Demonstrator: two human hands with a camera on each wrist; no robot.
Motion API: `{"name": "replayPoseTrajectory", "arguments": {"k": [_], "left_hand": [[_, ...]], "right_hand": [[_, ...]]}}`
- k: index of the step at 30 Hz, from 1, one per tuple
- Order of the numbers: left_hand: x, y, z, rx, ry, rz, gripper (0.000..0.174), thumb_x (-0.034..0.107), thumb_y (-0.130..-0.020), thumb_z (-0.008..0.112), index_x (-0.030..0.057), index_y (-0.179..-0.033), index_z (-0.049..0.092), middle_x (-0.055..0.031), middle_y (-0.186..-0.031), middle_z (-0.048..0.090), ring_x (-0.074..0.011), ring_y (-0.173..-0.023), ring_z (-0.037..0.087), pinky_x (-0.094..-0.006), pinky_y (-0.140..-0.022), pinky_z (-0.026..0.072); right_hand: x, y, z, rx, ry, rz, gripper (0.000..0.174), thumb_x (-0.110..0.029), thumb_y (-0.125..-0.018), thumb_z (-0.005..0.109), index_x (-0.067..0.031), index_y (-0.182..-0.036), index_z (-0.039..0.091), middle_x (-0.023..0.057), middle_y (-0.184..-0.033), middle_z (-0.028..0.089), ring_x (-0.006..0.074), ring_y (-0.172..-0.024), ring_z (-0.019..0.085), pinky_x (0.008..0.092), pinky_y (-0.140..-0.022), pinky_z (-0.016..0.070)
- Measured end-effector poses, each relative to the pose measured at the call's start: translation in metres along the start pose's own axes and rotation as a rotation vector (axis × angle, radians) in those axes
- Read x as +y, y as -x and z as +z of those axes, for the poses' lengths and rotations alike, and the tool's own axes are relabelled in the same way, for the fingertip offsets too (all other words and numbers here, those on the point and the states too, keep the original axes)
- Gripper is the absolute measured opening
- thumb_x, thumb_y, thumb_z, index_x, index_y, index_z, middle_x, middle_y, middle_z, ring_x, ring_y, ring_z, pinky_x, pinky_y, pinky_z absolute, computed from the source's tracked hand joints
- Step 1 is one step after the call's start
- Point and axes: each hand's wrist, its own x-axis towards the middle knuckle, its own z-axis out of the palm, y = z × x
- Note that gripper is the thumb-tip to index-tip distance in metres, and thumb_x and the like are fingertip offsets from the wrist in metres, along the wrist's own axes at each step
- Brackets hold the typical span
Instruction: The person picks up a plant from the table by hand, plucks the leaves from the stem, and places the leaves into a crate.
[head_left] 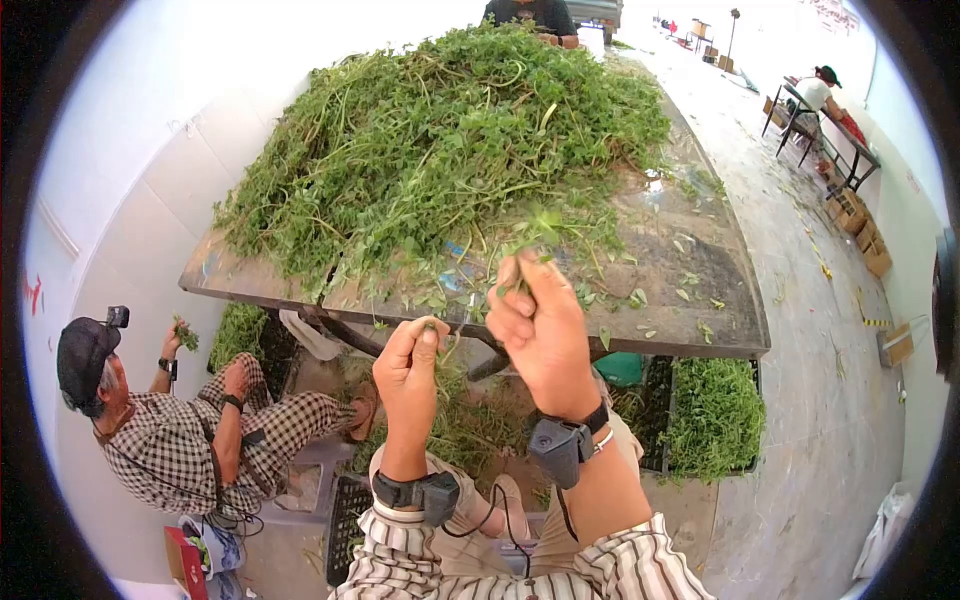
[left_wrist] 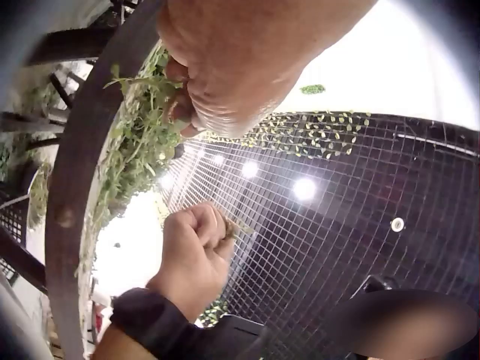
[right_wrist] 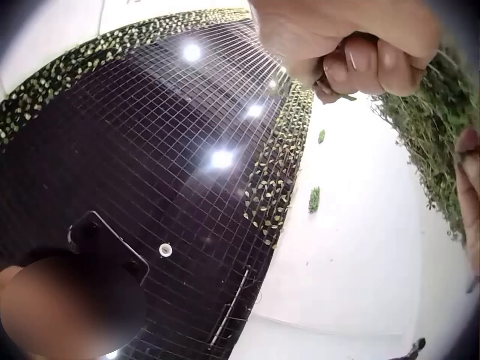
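Observation:
A large heap of leafy green stems [head_left: 450,150] covers much of the dark table [head_left: 690,300]. At the table's near edge, my left hand [head_left: 408,370] pinches a bit of green stem between thumb and curled forefinger; in the left wrist view a thin leafy stem [left_wrist: 139,79] sticks out beside its fingers. Higher and to the right, my right hand [head_left: 545,335] grips a leafy sprig [head_left: 538,228], blurred, over the near side of the heap. In the right wrist view its fingers are curled, with a green tip [right_wrist: 346,97] below them. Loose leaves [head_left: 640,298] lie about on the tabletop.
Crates of greens [head_left: 712,415] stand below the table's right end. At left sits a person in a checked outfit [head_left: 190,430] holding a small bunch [head_left: 185,333]. Another person [head_left: 535,14] is behind the heap. A black crate [head_left: 347,520] stands by my left leg.

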Motion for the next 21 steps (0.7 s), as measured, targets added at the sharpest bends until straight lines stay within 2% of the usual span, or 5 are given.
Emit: {"name": "replayPoseTrajectory", "arguments": {"k": [3,5,7,9,21], "left_hand": [[-0.006,-0.002,0.001,-0.029,-0.157,-0.136,0.016,0.013,-0.090,0.055,0.0014,-0.095,0.064,-0.0007,-0.079,0.054,-0.0066,-0.068,0.044,-0.0213,-0.061,0.0356],[-0.014,0.002,0.000,-0.095,-0.323,-0.093,0.016,0.011,-0.089,0.055,-0.0004,-0.095,0.064,-0.0003,-0.076,0.054,-0.0078,-0.070,0.047,-0.0226,-0.064,0.0380],[-0.014,0.002,0.003,-0.119,-0.334,-0.077,0.017,0.006,-0.086,0.056,-0.0005,-0.100,0.063,-0.0033,-0.082,0.057,-0.0109,-0.074,0.050,-0.0241,-0.066,0.0402],[-0.006,-0.002,0.006,-0.109,-0.449,0.029,0.024,0.002,-0.082,0.057,0.0009,-0.106,0.061,-0.0078,-0.095,0.057,-0.0154,-0.080,0.053,-0.0262,-0.070,0.0420],[0.005,-0.079,0.075,-0.441,-0.554,0.430,0.035,0.003,-0.077,0.059,0.0041,-0.112,0.058,-0.0149,-0.109,0.056,-0.0331,-0.102,0.051,-0.0394,-0.084,0.0435]], "right_hand": [[-0.003,0.001,0.017,0.274,0.368,-0.292,0.014,-0.011,-0.091,0.051,-0.0047,-0.103,0.055,-0.0007,-0.066,0.051,0.0134,-0.053,0.043,0.0259,-0.066,0.0433],[-0.010,0.007,0.011,0.528,1.294,-0.468,0.012,-0.012,-0.090,0.050,-0.0036,-0.098,0.055,-0.0001,-0.066,0.052,0.0101,-0.051,0.040,0.0216,-0.052,0.0359],[-0.017,0.007,0.018,0.393,1.178,-0.565,0.011,-0.009,-0.088,0.052,-0.0031,-0.096,0.055,0.0012,-0.069,0.055,0.0078,-0.053,0.042,0.0196,-0.047,0.0330],[-0.020,0.009,0.030,0.455,0.516,-0.419,0.012,-0.003,-0.086,0.052,-0.0028,-0.097,0.056,0.0019,-0.072,0.057,0.0068,-0.057,0.046,0.0187,-0.047,0.0364],[-0.018,0.006,0.021,0.394,0.457,-0.534,0.010,-0.011,-0.090,0.051,-0.0044,-0.097,0.054,0.0005,-0.068,0.052,0.0034,-0.045,0.034,0.0178,-0.039,0.0249]]}}
